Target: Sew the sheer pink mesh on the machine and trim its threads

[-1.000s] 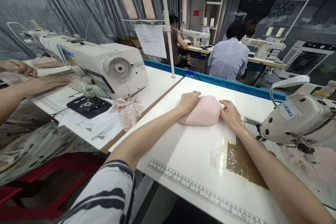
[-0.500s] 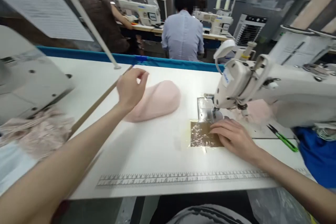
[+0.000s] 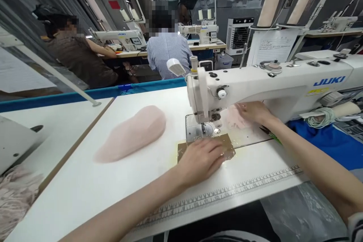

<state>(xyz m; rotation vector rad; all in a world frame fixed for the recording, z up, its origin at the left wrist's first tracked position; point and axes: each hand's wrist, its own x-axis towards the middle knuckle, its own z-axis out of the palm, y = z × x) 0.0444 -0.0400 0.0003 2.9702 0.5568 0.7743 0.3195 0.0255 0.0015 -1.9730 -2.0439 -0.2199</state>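
Note:
My left hand (image 3: 200,160) lies flat and open on the white table (image 3: 113,196), over the taped brown patch (image 3: 227,141) in front of the needle. My right hand (image 3: 253,111) reaches under the arm of the white JUKI sewing machine (image 3: 269,83) and rests on a pink fabric piece (image 3: 234,117) behind the needle; its fingers are partly hidden, so I cannot tell if they grip. A stack of pale pink padded pieces (image 3: 133,132) lies to the left, untouched.
A printed ruler (image 3: 227,194) runs along the table's front edge. Blue cloth (image 3: 326,140) and a coil of cord (image 3: 320,115) lie at the right. Pink lace (image 3: 17,196) sits at the far left. Two people sit at machines behind a blue divider (image 3: 85,94).
My left hand left the pink stack and came down on the taped patch. My right hand moved from that patch to the pink fabric under the machine arm. The view swung right.

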